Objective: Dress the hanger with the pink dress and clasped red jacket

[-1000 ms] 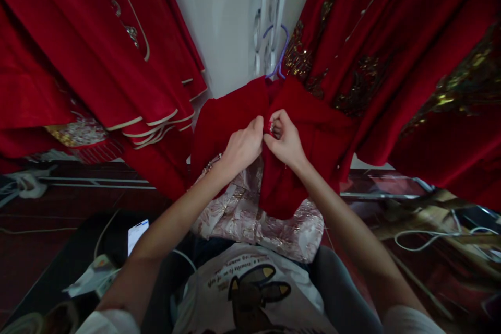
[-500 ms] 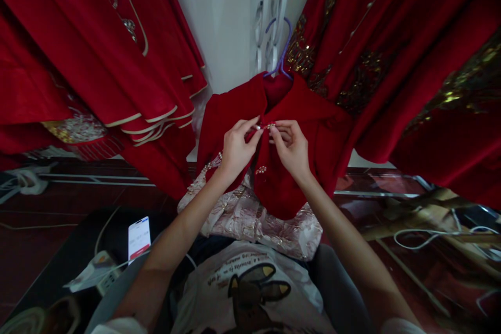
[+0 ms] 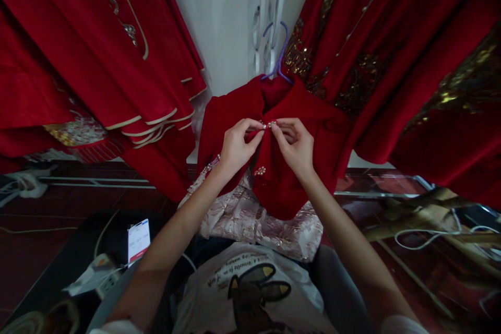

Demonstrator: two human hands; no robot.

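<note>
A red jacket [image 3: 326,133] hangs on a purple hanger [image 3: 280,57], its front facing me and spread over my lap. At its upper front opening, my left hand [image 3: 238,145] is closed in a pinch on the jacket's front edge. Close beside it, my right hand [image 3: 296,147] pinches a pearl-trimmed button [image 3: 271,124] between thumb and fingers. The fingertips of both hands nearly meet there and partly hide the fastening. Lower on the front sits another pearl button [image 3: 260,170]. Pale brocade fabric [image 3: 250,214] with a shiny pattern lies beneath the jacket.
Red garments with pale trim [image 3: 156,88] hang at left, and sequinned red garments [image 3: 391,62] at right. A lit phone [image 3: 139,240] and a white power strip [image 3: 106,282] lie on a black surface at lower left. Cables [image 3: 426,240] and wooden pieces are at right.
Both hands have drawn slightly closer together at the fastening, and the pinched button now shows more plainly. The jacket stays in nearly the same place.
</note>
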